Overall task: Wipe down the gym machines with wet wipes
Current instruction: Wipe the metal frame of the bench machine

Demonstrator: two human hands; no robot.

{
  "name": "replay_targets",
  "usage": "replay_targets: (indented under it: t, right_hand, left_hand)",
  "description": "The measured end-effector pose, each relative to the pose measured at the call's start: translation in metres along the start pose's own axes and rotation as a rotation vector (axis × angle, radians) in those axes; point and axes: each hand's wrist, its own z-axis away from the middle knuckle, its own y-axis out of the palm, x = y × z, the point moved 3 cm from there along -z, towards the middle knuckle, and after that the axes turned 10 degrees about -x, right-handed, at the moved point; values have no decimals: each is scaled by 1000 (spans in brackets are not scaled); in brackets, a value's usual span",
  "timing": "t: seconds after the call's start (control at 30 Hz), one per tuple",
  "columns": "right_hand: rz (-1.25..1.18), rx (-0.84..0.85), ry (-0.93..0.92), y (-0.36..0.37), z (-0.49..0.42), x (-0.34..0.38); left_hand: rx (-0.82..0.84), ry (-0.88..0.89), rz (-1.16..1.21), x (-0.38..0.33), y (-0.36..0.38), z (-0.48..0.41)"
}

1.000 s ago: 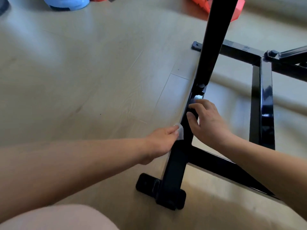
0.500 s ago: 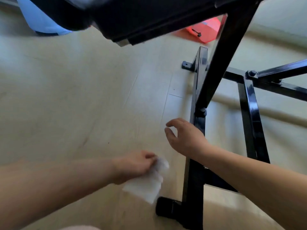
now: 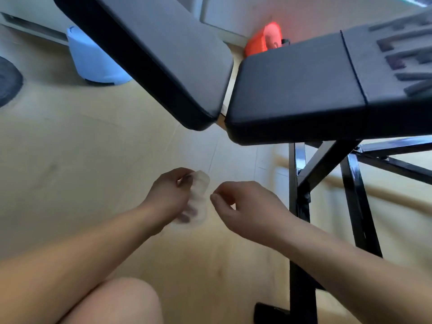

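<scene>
Left hand [image 3: 170, 197] pinches a blurred white wet wipe [image 3: 199, 195]; right hand [image 3: 247, 209], loosely curled, seems empty, over open pale wooden floor [image 3: 70, 171] beside the black steel frame [image 3: 301, 277].

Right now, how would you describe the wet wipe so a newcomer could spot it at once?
Find the black padded bench across the top, then look below it, over the pale floor. The wet wipe is the small, blurred, whitish sheet bunched in the left hand. Nothing else near it is white, and the right hand beside it holds nothing.
</scene>
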Motion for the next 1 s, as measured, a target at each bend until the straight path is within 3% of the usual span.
replay_targets:
  t: [0.07, 0.17, 0.27, 0.4, 0.53, 0.63, 0.73, 0.8, 1.0]
  right_hand:
    - [80, -73, -148, -18, -5, 42]
    - [161, -315, -271, -46, -31, 81]
    - [202, -521, -249, -73, -68, 79]
    - [208, -611, -96, -106, -100, 51]
    - [262, -549, -76, -131, -118, 40]
    - [243, -482, -50, -142, -140, 33]
    - [-35, -466, 28, -146, -155, 23]
    - [-102, -438, 85, -142, -158, 21]
    - [65, -337, 135, -130, -191, 30]
  left_hand:
    - [11, 40, -39, -16, -22, 3]
    - [58, 212, -95, -54, -46, 4]
    - [5, 383, -100, -104, -65, 0]
    - [84, 437, -69, -153, -62, 7]
    - [80, 567, -139, -213, -52, 3]
    - [-52, 770, -575, -256, -50, -31]
    - [-67, 793, -883, -267, -52, -71]
    - [-67, 783, -908, -265, -52, -89]
    - [-92, 638, -790, -271, -57, -107]
